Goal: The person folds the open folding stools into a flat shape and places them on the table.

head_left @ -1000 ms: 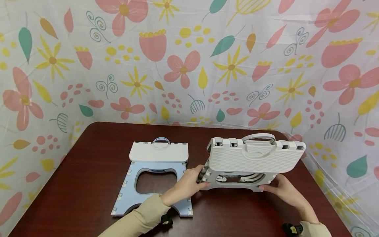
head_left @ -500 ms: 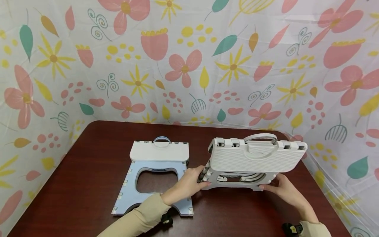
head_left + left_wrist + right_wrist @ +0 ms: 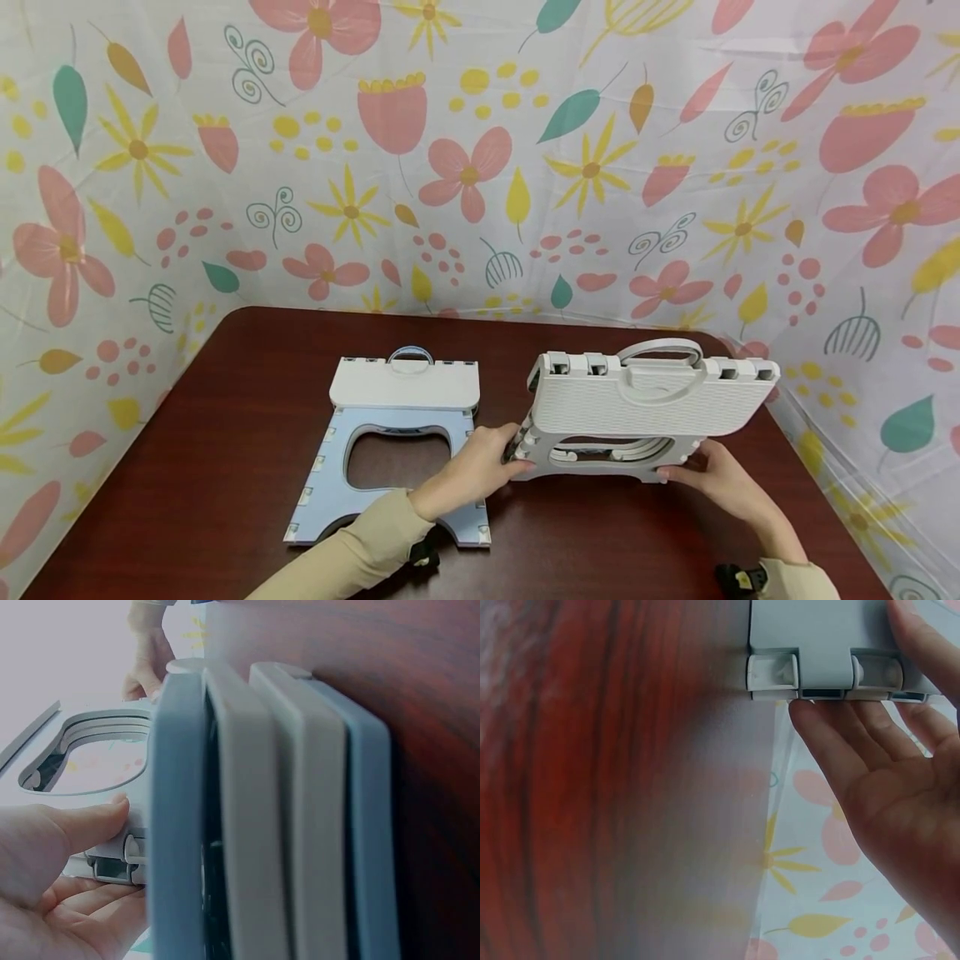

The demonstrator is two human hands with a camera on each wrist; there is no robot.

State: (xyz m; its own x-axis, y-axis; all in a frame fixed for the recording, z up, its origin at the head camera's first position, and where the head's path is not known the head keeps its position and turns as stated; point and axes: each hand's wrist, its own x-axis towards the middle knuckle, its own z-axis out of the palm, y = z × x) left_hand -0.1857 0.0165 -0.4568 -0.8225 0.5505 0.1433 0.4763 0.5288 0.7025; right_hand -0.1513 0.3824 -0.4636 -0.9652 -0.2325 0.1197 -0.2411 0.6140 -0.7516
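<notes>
A light grey folding step stool [image 3: 652,408] stands tilted on the table at the right, its textured top panel facing me and its carry handle upward. My left hand [image 3: 474,462] grips its lower left edge, thumb in front and fingers behind. At the lower right corner my right hand [image 3: 712,479] pinches the same stool; the right wrist view shows the thumb on one face of the grey leg panel [image 3: 825,630] and fingers beneath the hinged edge. Left of it lies a blue and white folding stool [image 3: 405,387], folded flat, partly covered by my left forearm.
The dark red-brown table [image 3: 240,400] extends around both stools, its back edge against a flower-printed curtain [image 3: 465,250]. In the left wrist view, the layered edges of the blue stool [image 3: 322,810] stand close beside my left hand. Black wrist straps [image 3: 738,581] sit at the sleeves.
Very little differs. In the head view the top of the grey stool sits slightly lower than half a second ago, while both hands keep their hold in the same places.
</notes>
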